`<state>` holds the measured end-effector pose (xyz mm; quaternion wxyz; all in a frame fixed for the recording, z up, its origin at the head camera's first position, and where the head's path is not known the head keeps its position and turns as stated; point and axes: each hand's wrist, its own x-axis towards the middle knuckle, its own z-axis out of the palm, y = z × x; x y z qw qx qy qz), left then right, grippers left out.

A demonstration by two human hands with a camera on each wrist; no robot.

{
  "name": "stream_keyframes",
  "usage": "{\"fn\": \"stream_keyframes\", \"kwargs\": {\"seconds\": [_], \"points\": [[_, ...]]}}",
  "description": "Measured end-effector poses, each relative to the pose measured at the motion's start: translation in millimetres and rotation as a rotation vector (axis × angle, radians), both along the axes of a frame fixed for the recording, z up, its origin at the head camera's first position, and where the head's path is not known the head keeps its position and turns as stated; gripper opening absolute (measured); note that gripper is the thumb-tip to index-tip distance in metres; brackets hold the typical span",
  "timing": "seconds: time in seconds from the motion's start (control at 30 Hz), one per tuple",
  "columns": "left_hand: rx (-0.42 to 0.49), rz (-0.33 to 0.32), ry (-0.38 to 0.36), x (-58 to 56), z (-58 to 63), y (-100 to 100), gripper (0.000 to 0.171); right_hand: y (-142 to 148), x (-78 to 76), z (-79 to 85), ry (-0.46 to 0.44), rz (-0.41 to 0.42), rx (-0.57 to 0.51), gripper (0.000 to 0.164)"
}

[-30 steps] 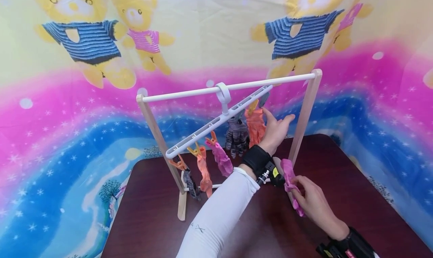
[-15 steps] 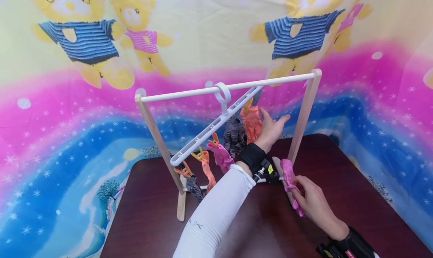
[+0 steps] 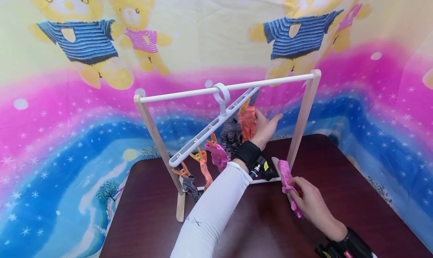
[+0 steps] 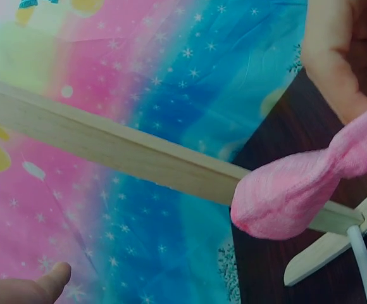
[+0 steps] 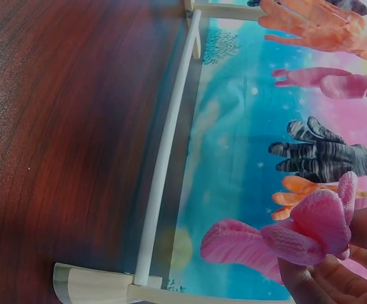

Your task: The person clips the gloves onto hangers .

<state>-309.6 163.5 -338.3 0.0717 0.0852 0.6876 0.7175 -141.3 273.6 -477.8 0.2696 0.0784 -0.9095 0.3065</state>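
Note:
My left hand (image 3: pixel 265 127) reaches under the rail to the far half of a grey hanger (image 3: pixel 199 139). Its thumb points out to the right, and its fingers lie against an orange glove (image 3: pixel 248 119) on a yellow clip. In the left wrist view, one digit stretches out at the lower left. My right hand (image 3: pixel 312 201) pinches a pink knit glove (image 3: pixel 285 177) at mid-length, in front of the rack's right foot. The right wrist view shows the pink glove's bunched finger-like lobes (image 5: pixel 323 221). A grey glove (image 3: pixel 231 135) hangs beside the orange one.
A wooden rack with a white rail (image 3: pixel 182 94) carries the hanger. Toward its near end hang a pink glove (image 3: pixel 217 156), an orange glove (image 3: pixel 204 169) and a grey one (image 3: pixel 191 186) on clips. A dark wooden table (image 3: pixel 264 228) lies below; a printed cloth (image 3: pixel 203 32) stands behind.
The hanger has turned on its hook: the far end has moved left, the near end slightly toward me. My left hand has moved left with it. My right hand stays nearly still.

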Motion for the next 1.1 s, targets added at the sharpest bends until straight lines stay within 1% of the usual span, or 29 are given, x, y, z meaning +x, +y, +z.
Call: {"fn": "stream_keyframes", "kwargs": {"seconds": [0.13,0.27,0.37,0.47,0.67,0.83,0.97,1.1], "points": [[-0.029,0.024,-0.003,-1.2,0.5,-1,0.108,-1,1.4,0.7,0.005,0.007,-0.005,0.03],[-0.064,0.089,0.005,-4.2,0.7,-2,0.11,0,2.3,0.0,-0.005,0.017,-0.004,0.028],[-0.082,0.125,0.011,-7.3,0.5,-7,0.11,0,2.5,-0.9,-0.013,0.025,-0.005,0.027],[-0.082,0.14,0.018,-10.9,-1.0,-12,0.109,1,3.1,-0.6,-0.011,0.029,-0.006,0.027],[-0.079,0.132,0.041,-17.8,-1.5,-21,0.107,2,3.9,1.3,0.005,0.02,-0.003,0.029],[-0.134,0.129,0.079,-23.2,0.4,-25,0.108,1,3.9,1.9,-0.003,0.019,-0.004,0.03],[-0.157,0.128,0.1,-27.0,3.1,-26,0.109,2,3.3,1.4,-0.011,0.015,-0.003,0.03],[-0.144,0.127,0.12,-32.3,5.4,-29,0.108,3,2.7,0.4,0.001,0.009,0.007,0.031]]}}
